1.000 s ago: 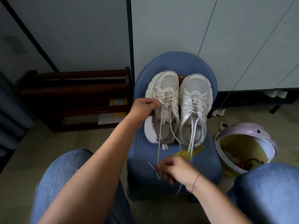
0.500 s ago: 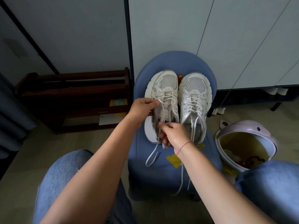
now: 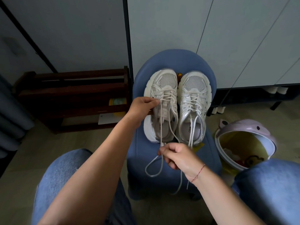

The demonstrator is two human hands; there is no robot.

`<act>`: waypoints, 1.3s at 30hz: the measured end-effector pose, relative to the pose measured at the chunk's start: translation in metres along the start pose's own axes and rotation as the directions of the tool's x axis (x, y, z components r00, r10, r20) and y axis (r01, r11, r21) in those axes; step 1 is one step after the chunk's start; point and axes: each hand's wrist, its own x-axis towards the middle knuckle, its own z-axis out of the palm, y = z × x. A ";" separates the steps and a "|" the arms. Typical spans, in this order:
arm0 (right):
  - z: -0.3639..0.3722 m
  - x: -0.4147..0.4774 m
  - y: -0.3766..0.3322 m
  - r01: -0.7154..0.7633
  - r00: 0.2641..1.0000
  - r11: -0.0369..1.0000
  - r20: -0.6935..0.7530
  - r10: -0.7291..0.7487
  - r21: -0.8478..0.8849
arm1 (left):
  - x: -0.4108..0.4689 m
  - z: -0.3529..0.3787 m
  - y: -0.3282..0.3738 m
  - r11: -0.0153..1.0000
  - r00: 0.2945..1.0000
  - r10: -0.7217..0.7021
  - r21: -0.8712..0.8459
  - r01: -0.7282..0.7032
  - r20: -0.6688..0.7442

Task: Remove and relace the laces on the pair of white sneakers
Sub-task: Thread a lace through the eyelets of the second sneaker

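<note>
Two white sneakers stand side by side, toes away from me, on a blue stool. My left hand grips the left sneaker at its left side by the eyelets. My right hand pinches that shoe's white lace near the stool's front, pulled taut towards me, with a loop hanging below the fingers. The right sneaker is laced, its loose ends trailing down over the stool's front edge.
A dark wooden rack stands on the floor to the left. A pink bin with an open lid sits on the right, by my right knee. White cabinet doors rise behind the stool. My left knee is at the lower left.
My right hand went forward to the left sneaker's tongue and has pulled back towards me with the lace. The left hand stayed on the shoe.
</note>
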 end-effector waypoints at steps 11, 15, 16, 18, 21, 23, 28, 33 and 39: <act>-0.018 -0.036 -0.017 0.072 0.987 0.993 0.152 -0.057 -0.095 | -0.004 0.003 0.002 0.995 0.999 0.022 0.099 -0.018 -0.042; -0.028 -0.037 -0.035 0.172 0.981 0.984 0.097 -0.167 -0.044 | -0.013 0.004 0.011 0.874 0.973 0.228 0.450 -0.185 -0.043; -0.029 -0.038 -0.039 0.197 0.977 0.980 0.093 -0.194 -0.032 | -0.019 0.006 0.019 0.801 0.940 0.340 0.523 -0.292 0.003; -0.033 -0.040 -0.047 0.240 0.967 0.971 0.084 -0.239 -0.007 | -0.039 0.012 0.040 0.758 0.868 0.440 0.422 -0.497 0.231; -0.039 -0.040 -0.057 0.292 0.956 0.956 0.041 -0.292 0.007 | -0.075 0.026 0.062 0.851 0.772 0.310 0.199 -0.485 0.556; -0.046 -0.042 -0.062 0.319 0.948 0.948 0.014 -0.319 -0.004 | -0.085 0.032 0.064 0.816 0.754 0.271 0.274 -0.510 0.598; -0.070 -0.049 -0.063 0.390 0.915 0.918 -0.081 -0.396 -0.073 | -0.077 0.024 0.063 0.638 0.774 0.355 0.469 -0.611 0.524; -0.089 -0.050 -0.056 0.369 0.909 0.928 -0.191 -0.371 -0.047 | -0.064 0.007 0.064 0.672 0.836 0.423 0.498 -0.548 0.350; -0.089 -0.048 -0.058 0.408 0.862 0.906 -0.280 -0.423 -0.115 | -0.065 0.014 0.061 0.614 0.862 0.402 0.609 -0.503 0.307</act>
